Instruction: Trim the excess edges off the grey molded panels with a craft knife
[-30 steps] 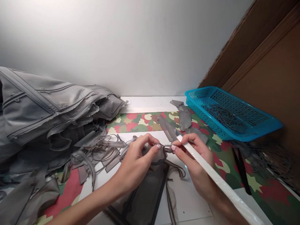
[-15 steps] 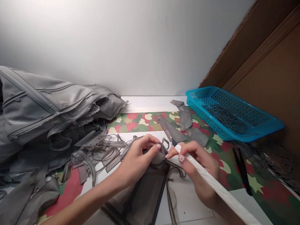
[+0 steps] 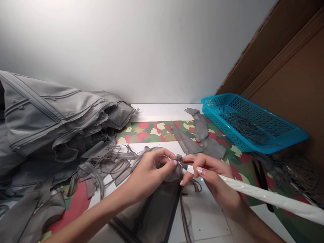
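My left hand [image 3: 157,167] pinches the upper edge of a thin grey moulded sheet [image 3: 157,211] between thumb and fingers. The sheet hangs down over the white work surface, with dark raised lines along its borders. My right hand [image 3: 211,173] is closed around a craft knife with a long white-wrapped handle [image 3: 265,195]. The knife's dark tip points left and meets the grey material right beside my left thumb. A small loose bit of the sheet stands up at the tip. Narrow grey strips [image 3: 186,216] dangle beside the sheet.
At left lies a tall pile of grey moulded sheets [image 3: 50,108], with trimmed strips [image 3: 111,158] beside it. Flat grey scraps [image 3: 201,130] rest on the patterned cloth ahead. A blue basket [image 3: 273,133] holds thin grey trimmings. Black tweezers [image 3: 263,185] lie at right, near a cardboard wall [image 3: 286,67].
The knife has swung to a flatter angle, its handle end moving up and right. Its tip has shifted down and left to the sheet by my left thumb. My left hand stays nearly still.
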A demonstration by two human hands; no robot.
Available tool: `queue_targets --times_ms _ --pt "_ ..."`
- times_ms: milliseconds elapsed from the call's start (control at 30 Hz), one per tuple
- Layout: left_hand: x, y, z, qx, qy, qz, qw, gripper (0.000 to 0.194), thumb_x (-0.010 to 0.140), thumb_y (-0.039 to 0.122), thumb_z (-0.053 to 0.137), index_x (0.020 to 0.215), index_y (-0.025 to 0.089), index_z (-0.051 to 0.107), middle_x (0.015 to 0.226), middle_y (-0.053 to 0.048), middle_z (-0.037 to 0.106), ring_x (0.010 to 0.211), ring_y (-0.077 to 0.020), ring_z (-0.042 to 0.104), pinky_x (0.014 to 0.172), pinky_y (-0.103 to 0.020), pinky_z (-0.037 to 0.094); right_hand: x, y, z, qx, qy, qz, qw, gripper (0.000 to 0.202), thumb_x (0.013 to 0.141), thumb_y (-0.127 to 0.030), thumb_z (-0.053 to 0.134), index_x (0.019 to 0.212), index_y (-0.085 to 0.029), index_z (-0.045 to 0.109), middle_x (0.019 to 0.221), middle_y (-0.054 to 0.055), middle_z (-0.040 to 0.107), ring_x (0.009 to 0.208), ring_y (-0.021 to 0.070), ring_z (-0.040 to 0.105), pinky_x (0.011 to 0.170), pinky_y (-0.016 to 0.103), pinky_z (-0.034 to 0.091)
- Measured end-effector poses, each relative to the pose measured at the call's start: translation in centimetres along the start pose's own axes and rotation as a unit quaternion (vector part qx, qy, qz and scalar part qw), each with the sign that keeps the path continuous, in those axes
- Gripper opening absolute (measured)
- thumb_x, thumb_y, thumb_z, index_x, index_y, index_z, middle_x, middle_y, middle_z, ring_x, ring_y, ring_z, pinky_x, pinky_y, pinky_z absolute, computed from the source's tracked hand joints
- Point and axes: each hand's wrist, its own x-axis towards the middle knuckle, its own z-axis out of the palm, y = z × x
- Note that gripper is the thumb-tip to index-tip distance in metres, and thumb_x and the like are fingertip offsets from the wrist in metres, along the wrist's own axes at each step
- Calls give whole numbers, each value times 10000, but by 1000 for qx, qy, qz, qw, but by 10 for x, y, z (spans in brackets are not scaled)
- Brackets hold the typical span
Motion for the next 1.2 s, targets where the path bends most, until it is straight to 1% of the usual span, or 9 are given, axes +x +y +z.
queue_targets --times_ms 100,200,367,500,633,833,933,1067,1200 --pt "0 1 1 0 -7 -1 1000 111 816 237 522 755 150 555 692 10 597 662 -107 528 589 -195 368 1 0 -1 -21 1 -4 1000 192 831 -274 464 654 -227 521 594 37 682 1051 254 521 870 399 380" --pt "0 1 1 10 -3 -4 1000 124 816 251 519 755 150 559 688 8 599 660 -111 534 588 -198 373 2 -1 -3 -39 -15 -12 999 206 828 -257 452 636 -228 520 590 32 686 1018 244 531 870 389 381" --pt "0 -2 0 56 2 10 998 154 829 288 497 782 157 563 702 5 583 664 -117 519 597 -211 375 3 -5 -2 -75 -19 -18 997 213 810 -231 429 612 -232 507 579 23 678 974 239 546 843 374 398" --pt "0 -5 0 103 13 26 994 163 832 304 488 798 168 571 729 -3 586 684 -134 533 622 -230 399 2 -6 -1 -101 -8 -23 995 227 798 -214 389 605 -228 507 571 27 654 999 247 543 787 351 416" --pt "1 -5 0 111 7 29 993 160 832 298 487 827 173 588 735 -10 612 689 -143 553 636 -241 415 2 -6 -1 -104 -5 -22 994 227 785 -214 367 603 -227 502 561 31 630 1010 252 544 722 321 433" --pt "-1 -5 0 113 1 41 993 166 845 294 471 841 181 592 749 -12 639 699 -145 568 616 -229 409 4 -8 0 -156 -2 -46 987 235 756 -161 343 577 -228 480 553 17 637 952 243 575 754 319 434" --pt "-3 -6 1 135 -3 55 989 173 860 288 444 852 184 581 757 -18 645 708 -150 565 615 -235 392 4 -5 1 -197 -5 -69 978 258 763 -132 344 569 -222 489 556 12 606 859 226 592 700 295 431" --pt "-4 -8 5 222 29 93 970 128 856 249 449 843 201 567 774 -4 646 765 -165 523 721 -280 352 3 2 4 -269 -5 -111 957 235 777 -128 345 583 -205 453 578 8 480 654 175 526 578 272 385" --pt "-6 -8 9 284 31 140 948 153 859 177 410 779 203 538 745 3 625 752 -165 476 741 -297 312 3 5 11 -328 -24 -152 932 206 775 -89 339 614 -207 388 600 2 388 620 155 444 528 257 347"
